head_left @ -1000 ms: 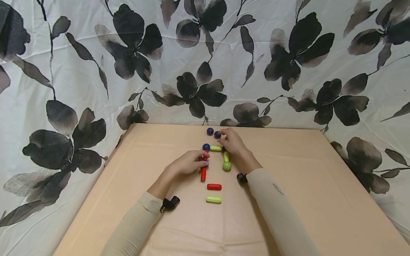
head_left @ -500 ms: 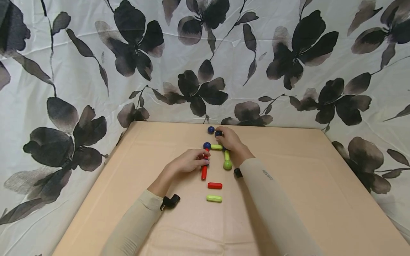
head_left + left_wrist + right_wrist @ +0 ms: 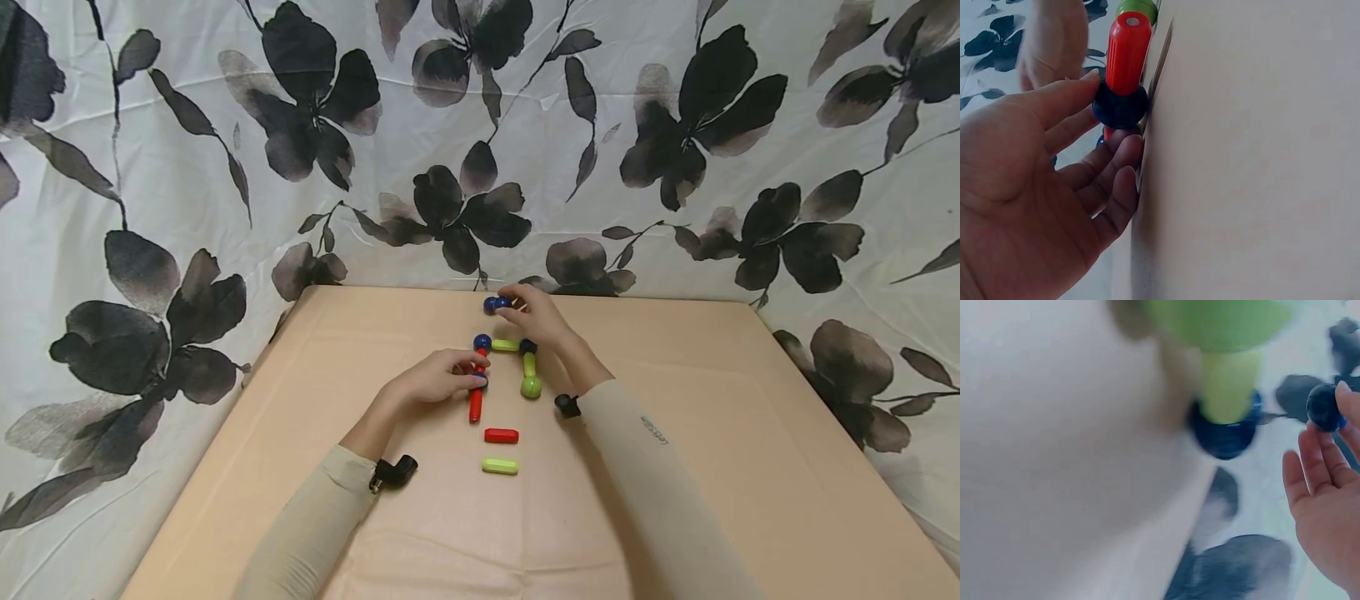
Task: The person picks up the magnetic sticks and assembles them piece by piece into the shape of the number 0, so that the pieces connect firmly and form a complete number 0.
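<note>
My left hand pinches a blue ball that joins two red rods in a line on the table. At the far end of that line, another blue ball meets a lime-green rod. From there the chain turns at a dark blue ball and runs along a second lime rod to a green ball. Near the back edge, my right hand holds a loose blue ball between thumb and fingers. Close beside it sits a further blue ball.
A loose red rod and a loose lime-green rod lie nearer to me on the tan table. Behind the table's back edge hangs a white cloth with dark flowers.
My right hand has shifted slightly back and left with its blue ball, which now appears right beside the other loose one. The left hand keeps its place on the chain.
</note>
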`<state>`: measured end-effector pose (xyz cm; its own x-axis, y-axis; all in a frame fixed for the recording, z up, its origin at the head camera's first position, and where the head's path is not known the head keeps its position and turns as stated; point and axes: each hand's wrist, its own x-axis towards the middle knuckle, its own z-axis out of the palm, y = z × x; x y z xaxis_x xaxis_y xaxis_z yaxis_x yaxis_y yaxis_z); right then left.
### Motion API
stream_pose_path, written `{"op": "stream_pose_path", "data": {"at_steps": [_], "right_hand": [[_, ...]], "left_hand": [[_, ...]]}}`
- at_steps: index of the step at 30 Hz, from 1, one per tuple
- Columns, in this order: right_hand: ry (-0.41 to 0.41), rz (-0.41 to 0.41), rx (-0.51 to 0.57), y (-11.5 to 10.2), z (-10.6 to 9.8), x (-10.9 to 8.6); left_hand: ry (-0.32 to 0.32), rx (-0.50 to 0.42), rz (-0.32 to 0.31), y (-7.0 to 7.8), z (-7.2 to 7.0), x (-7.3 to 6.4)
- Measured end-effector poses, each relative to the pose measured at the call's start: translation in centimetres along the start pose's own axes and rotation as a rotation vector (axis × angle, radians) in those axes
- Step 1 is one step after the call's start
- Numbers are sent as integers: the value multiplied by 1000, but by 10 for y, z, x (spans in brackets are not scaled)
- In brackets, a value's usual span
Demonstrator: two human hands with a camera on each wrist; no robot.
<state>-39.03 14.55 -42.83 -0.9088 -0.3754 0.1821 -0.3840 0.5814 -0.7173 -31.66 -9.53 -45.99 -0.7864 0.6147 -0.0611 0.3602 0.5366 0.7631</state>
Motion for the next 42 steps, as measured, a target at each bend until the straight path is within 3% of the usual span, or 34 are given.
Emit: {"op": "stream_pose_path", "data": {"at_steps": [6,12,17,28,34,42], "right_hand": [[-69,-113,125,-22,-14,-22],[-291,-189,157,-33,-21,-48],[-464,-188,170,-35,-20,-64],[-676,-97,160,-36,0,-79],[-717,-91,142,-40,8,-83],[-730,-170,145,-40,18,-86]], "left_hand": [[-8,-38,5,-4,-2,-2],[-6,-59,1,-5,-3,-3],[-13,-95,-9,-5,-3,-3],[-1,-93,-27,-5,-4,-3],[-2,-93,-25,-5,-4,-3],[0,-90,-25,-6,-4,-3]]}}
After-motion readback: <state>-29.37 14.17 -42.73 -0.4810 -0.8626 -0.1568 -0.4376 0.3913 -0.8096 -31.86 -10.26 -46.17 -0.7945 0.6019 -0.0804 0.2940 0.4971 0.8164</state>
